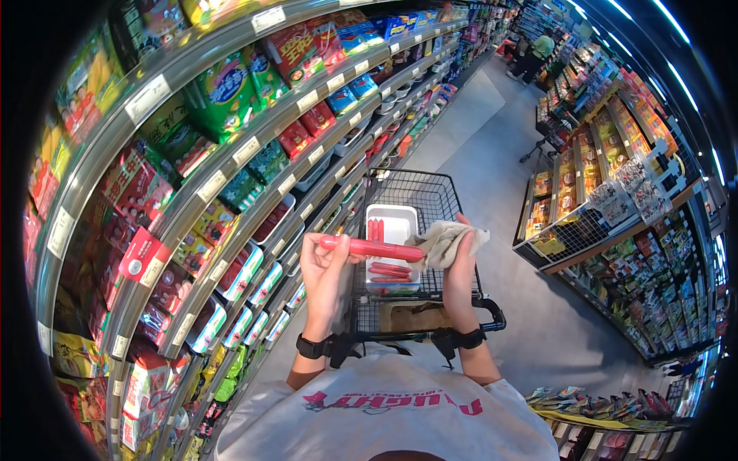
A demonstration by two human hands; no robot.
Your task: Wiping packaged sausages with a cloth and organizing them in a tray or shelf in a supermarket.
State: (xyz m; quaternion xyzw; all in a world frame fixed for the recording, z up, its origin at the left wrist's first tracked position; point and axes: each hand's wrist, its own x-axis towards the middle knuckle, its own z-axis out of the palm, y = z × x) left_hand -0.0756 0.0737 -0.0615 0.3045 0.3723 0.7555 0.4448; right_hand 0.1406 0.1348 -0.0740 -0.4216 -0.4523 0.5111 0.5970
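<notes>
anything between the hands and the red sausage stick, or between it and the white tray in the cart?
Nothing visible. The left hand holds one end of the red sausage stick; the right hand presses a grey cloth on the other end. The white tray lies directly below, top open, in the cart.

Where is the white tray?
The white tray sits in the black shopping cart, mid-picture, just behind the red sausage held by the left hand.

Left of your hands runs a long curved metal shelf rack (pixel 231 165) of colourful packets; ahead stretches smooth grey aisle floor (pixel 492 146).
</notes>
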